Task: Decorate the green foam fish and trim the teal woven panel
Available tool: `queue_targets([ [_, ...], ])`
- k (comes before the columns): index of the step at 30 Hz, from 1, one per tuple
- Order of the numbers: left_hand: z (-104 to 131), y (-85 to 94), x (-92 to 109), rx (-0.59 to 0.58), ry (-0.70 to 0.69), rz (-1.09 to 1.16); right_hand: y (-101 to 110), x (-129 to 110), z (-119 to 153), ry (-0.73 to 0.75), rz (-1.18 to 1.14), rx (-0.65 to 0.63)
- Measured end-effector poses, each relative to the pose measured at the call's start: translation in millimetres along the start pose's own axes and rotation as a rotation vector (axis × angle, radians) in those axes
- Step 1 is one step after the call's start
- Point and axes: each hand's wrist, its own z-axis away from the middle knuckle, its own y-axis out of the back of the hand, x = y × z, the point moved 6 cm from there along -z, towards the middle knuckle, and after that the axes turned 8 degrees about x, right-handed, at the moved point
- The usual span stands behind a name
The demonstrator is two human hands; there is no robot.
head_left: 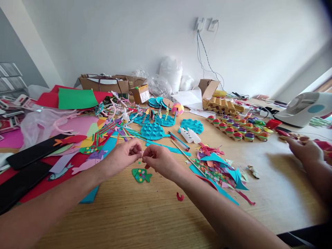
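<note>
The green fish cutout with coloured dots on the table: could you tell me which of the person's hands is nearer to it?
Right. The right hand hovers just above the green fish; the left hand is farther up-left.

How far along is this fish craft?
Done: a green foam fish with coloured dots lies finished on the table. In hand: left hand and right hand pinch something tiny together. Left: cut scraps and plain teal egg-tray pieces lie unused.
</note>
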Motion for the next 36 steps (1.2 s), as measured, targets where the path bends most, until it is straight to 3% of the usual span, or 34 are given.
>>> queue_targets([
  [6, 0.2, 0.2, -2.0, -0.007, 0.016, 0.012, -7.2, 3.5, -5.8, -0.009, -0.034, -0.044],
  [12, 2.4, -0.1, -1.9, -0.013, 0.031, 0.023, -9.0, 4.4, -9.5, 0.033, -0.002, -0.009],
  [20, 1.1, -2.7, -6.7, -0.011, 0.047, 0.033, -12.2, 6.4, -11.5, 0.080, 0.009, -0.087],
  [29, 7.6, -9.5, -28.7, -0.040, 0.067, 0.073, -13.6, 1.2, -11.0, 0.232, 0.245, -0.144],
  [36, 13.9, -10.6, -35.0, -0.027, 0.075, 0.043, -19.9, -0.3, -12.6, 0.296, 0.323, -0.196],
])
